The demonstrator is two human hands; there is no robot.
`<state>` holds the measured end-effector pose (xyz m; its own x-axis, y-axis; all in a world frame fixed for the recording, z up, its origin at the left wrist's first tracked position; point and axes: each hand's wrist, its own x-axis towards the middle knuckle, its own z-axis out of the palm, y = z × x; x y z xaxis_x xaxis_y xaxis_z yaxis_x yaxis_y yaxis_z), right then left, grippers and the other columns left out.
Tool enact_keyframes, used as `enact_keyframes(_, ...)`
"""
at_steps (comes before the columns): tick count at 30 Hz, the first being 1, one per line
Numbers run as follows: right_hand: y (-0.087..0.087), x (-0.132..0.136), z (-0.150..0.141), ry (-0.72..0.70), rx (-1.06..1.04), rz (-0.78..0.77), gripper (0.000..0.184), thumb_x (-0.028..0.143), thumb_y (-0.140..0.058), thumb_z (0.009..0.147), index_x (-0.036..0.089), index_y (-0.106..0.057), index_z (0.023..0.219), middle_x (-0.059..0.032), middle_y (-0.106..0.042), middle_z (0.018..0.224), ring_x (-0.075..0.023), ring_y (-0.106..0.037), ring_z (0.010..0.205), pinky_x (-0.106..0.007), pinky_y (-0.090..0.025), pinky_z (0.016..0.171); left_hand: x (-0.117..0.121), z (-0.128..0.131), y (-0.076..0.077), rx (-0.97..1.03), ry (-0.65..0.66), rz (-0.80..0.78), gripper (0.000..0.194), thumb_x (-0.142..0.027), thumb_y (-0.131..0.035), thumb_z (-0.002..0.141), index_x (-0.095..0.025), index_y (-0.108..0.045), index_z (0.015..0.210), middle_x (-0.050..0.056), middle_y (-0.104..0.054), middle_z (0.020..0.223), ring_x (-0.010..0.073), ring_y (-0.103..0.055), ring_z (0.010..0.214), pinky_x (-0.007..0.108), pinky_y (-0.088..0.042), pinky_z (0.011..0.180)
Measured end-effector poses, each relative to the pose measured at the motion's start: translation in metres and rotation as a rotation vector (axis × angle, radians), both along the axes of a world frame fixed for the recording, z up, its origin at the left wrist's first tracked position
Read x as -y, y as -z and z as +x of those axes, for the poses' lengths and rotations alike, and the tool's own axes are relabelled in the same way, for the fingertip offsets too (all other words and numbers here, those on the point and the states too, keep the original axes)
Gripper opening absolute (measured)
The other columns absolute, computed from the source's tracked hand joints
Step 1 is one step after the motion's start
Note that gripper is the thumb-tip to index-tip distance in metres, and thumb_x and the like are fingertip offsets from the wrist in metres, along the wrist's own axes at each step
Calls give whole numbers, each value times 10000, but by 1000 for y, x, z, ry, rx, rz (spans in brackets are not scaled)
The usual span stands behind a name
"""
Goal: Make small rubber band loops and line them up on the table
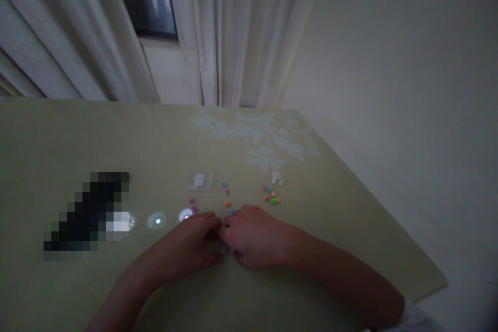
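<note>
My left hand and my right hand meet over the table, fingertips almost touching. Both have their fingers bent inward. Between them, low down, shows a small clear, shiny piece; its kind is hard to tell, and the fingers partly cover it. Just beyond the fingertips lie small bead-like pieces: a blue one, an orange one, a purple one and another blue one. Two magenta beads lie beyond my left hand, close to a bright round spot.
Right of these is a cluster of mixed coloured beads, with small white pieces behind. A flat clear case lies further back. Left are a round shiny spot and a dark pixelated object. Curtains hang behind the table.
</note>
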<state>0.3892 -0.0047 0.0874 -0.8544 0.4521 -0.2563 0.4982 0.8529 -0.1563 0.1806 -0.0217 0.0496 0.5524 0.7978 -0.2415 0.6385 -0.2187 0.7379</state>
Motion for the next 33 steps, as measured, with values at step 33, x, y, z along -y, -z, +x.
enact_keyframes(33, -13, -7, 2, 11, 57, -84, 193, 263, -642, 892, 175, -808, 939, -106, -817, 954, -222, -724, 784, -308, -382, 601, 2, -4, -3, -46, 16, -7, 179, -240, -664, 789, -202, -671, 963, 47, -688, 996, 242, -644, 915, 338, -463, 795)
